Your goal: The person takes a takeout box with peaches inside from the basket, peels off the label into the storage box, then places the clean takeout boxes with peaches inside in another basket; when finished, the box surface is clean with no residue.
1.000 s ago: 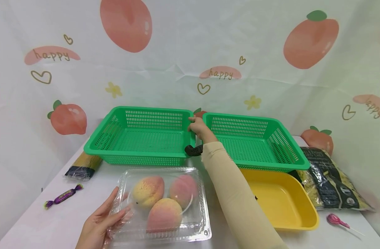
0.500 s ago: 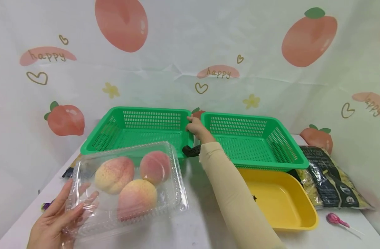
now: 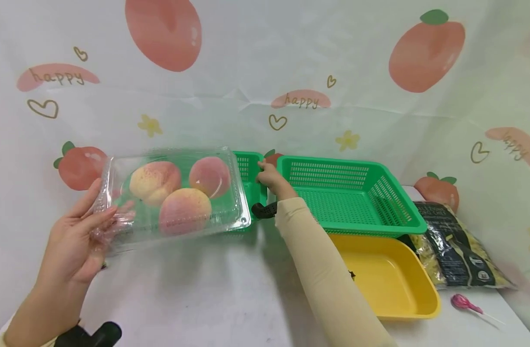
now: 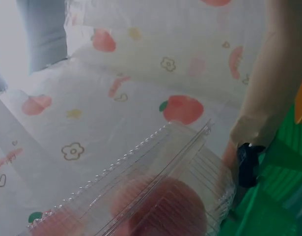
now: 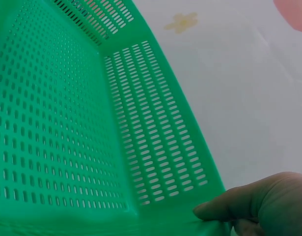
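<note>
The peach-print backdrop (image 3: 265,58) fills everything behind the table (image 3: 213,299), and on that white tabletop sit two green baskets side by side. The left green basket (image 3: 252,178) is mostly hidden behind what you're lifting; the right green basket (image 3: 351,197) is in full view, with a yellow tray (image 3: 390,284) just in front of it. Off to the right lies a dark pasta bag (image 3: 456,250), and nearer you a pink lollipop (image 3: 462,303).

Your right hand (image 3: 271,178) is out at the far right corner of the left green basket — the right wrist view shows fingers and thumb pinching the rim (image 5: 229,211) of that basket, holding the edge.

Your left hand (image 3: 80,231) has the clear clamshell box (image 3: 174,193) up off the table, raised in front of the left basket and tilted, its right end nearly level with the basket's rim. Your thumb lies on top of the box's left edge with the fingers underneath, gripping it. Inside you can count three peaches (image 3: 184,209) — two at the back, one at the front — pressed close together under the lid. The left wrist view shows the ridged plastic (image 4: 180,162) with blurred fruit behind it.
</note>
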`<state>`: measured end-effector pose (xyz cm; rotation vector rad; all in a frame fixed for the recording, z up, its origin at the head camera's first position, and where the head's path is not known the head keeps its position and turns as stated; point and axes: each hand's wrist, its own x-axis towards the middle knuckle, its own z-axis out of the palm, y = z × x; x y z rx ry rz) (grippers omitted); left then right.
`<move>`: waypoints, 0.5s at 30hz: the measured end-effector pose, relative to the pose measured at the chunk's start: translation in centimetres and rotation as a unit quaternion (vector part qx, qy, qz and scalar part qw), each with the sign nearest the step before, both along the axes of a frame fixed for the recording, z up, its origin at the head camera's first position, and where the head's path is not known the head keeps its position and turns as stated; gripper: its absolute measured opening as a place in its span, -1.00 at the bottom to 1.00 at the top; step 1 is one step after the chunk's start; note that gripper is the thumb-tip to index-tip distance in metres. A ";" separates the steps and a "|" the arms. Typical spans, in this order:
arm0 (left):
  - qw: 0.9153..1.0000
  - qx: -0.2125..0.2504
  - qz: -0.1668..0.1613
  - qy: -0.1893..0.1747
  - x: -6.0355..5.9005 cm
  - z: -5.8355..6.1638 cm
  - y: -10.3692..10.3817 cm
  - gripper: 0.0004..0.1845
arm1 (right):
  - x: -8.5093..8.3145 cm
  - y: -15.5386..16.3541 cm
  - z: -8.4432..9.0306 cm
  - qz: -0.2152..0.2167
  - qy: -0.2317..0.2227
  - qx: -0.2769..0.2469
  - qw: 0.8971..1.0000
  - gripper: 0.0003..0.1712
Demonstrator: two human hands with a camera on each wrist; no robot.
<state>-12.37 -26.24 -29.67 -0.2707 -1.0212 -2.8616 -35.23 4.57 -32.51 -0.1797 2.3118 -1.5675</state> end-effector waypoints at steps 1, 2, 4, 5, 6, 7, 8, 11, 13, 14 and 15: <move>1.000 -0.010 -0.002 -0.006 -0.6 0.3 -0.1 -0.35 | 0.0 0.0 0.0 0.000 0.001 -0.003 1.000 -0.18; 1.000 -0.017 -0.005 -0.010 -1.2 0.5 -0.2 -0.35 | 0.1 0.0 0.0 0.000 0.002 -0.003 1.000 -0.18; 0.999 -0.036 -0.014 -0.015 -2.3 1.0 -0.5 -0.35 | 0.1 -0.1 0.0 0.000 0.002 -0.004 1.000 -0.18; 0.998 -0.048 -0.016 -0.022 -2.9 1.2 -0.6 -0.35 | 0.1 -0.1 0.0 0.000 0.002 -0.003 1.000 -0.19; 0.998 -0.059 -0.017 -0.027 -3.4 1.5 -0.8 -0.35 | 0.1 -0.1 0.0 0.001 0.002 -0.002 1.000 -0.18; 0.997 -0.070 -0.015 -0.032 -4.0 1.7 -0.9 -0.35 | 0.1 -0.1 0.0 0.001 0.004 -0.001 1.000 -0.18; 0.996 -0.079 -0.014 -0.036 -4.5 2.0 -1.0 -0.34 | 0.0 -0.1 0.0 0.003 0.006 0.002 1.000 -0.19; 0.992 -0.116 -0.003 -0.058 -6.0 2.7 -1.0 -0.28 | 0.0 0.0 -0.1 0.005 0.014 0.007 1.000 -0.19; 0.988 -0.137 0.001 -0.075 -7.0 3.2 -0.9 -0.24 | 0.0 0.0 -0.1 0.007 0.019 0.010 1.000 -0.19; 0.985 -0.149 0.000 -0.084 -7.4 3.5 -0.9 -0.22 | 0.1 0.0 -0.1 0.008 0.020 0.012 1.000 -0.19; 0.982 -0.167 0.001 -0.094 -7.8 3.7 -0.8 -0.20 | 0.1 0.0 -0.1 0.008 0.020 0.013 1.000 -0.19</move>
